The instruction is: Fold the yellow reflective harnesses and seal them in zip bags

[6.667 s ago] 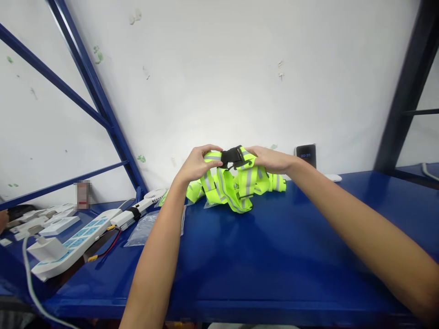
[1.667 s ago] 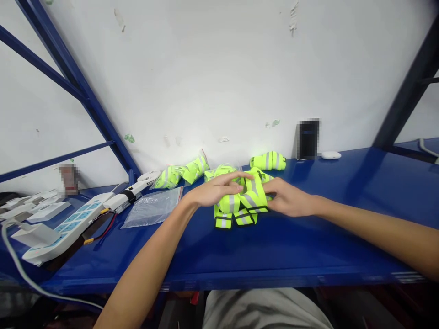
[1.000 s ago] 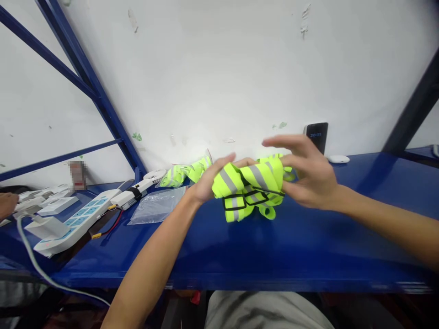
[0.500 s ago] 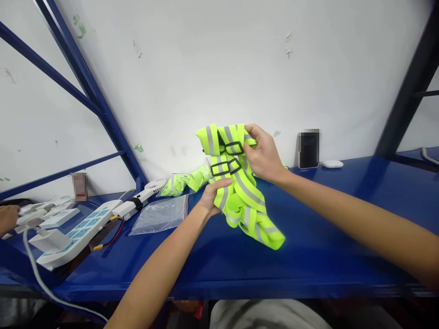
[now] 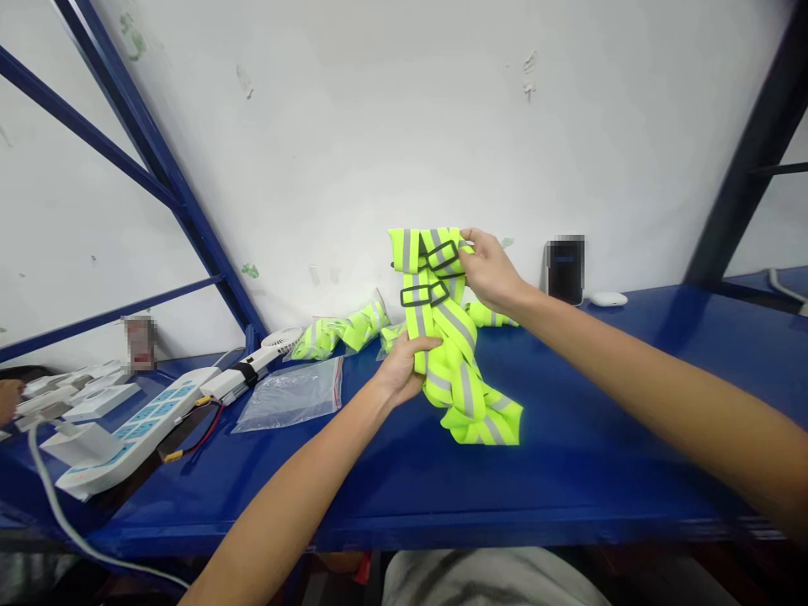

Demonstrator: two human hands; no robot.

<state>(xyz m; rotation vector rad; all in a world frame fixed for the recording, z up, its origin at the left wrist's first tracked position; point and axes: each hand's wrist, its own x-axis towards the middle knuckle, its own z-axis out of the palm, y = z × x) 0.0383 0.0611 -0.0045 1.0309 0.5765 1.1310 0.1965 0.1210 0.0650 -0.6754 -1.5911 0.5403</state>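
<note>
A neon-yellow reflective strap harness (image 5: pixel 464 374) with grey stripes and black buckles hangs in front of me, its lower loops bunched just above or on the blue table; I cannot tell which. My right hand (image 5: pixel 492 268) pinches its upper right edge beside the top buckle. Lower down, my left hand (image 5: pixel 404 370) grips the strap's left side, thumb in front and fingers mostly hidden behind. Behind the harness, clear bags with more neon straps (image 5: pixel 341 332) lie by the wall. Left of my left hand is a flat clear zip bag (image 5: pixel 287 396).
On the left of the blue table (image 5: pixel 587 438) are a white power strip (image 5: pixel 145 425) with plugged-in adapters, a small white fan (image 5: pixel 282 339) and a red-black cable (image 5: pixel 205 433). A phone (image 5: pixel 565 271) and white case (image 5: pixel 608 300) stand back right. Another person's hand (image 5: pixel 8 400) shows far left.
The harness has shifted slightly right and hangs more upright. My left hand has moved right and a little lower along the strap; my right hand keeps its pinch.
</note>
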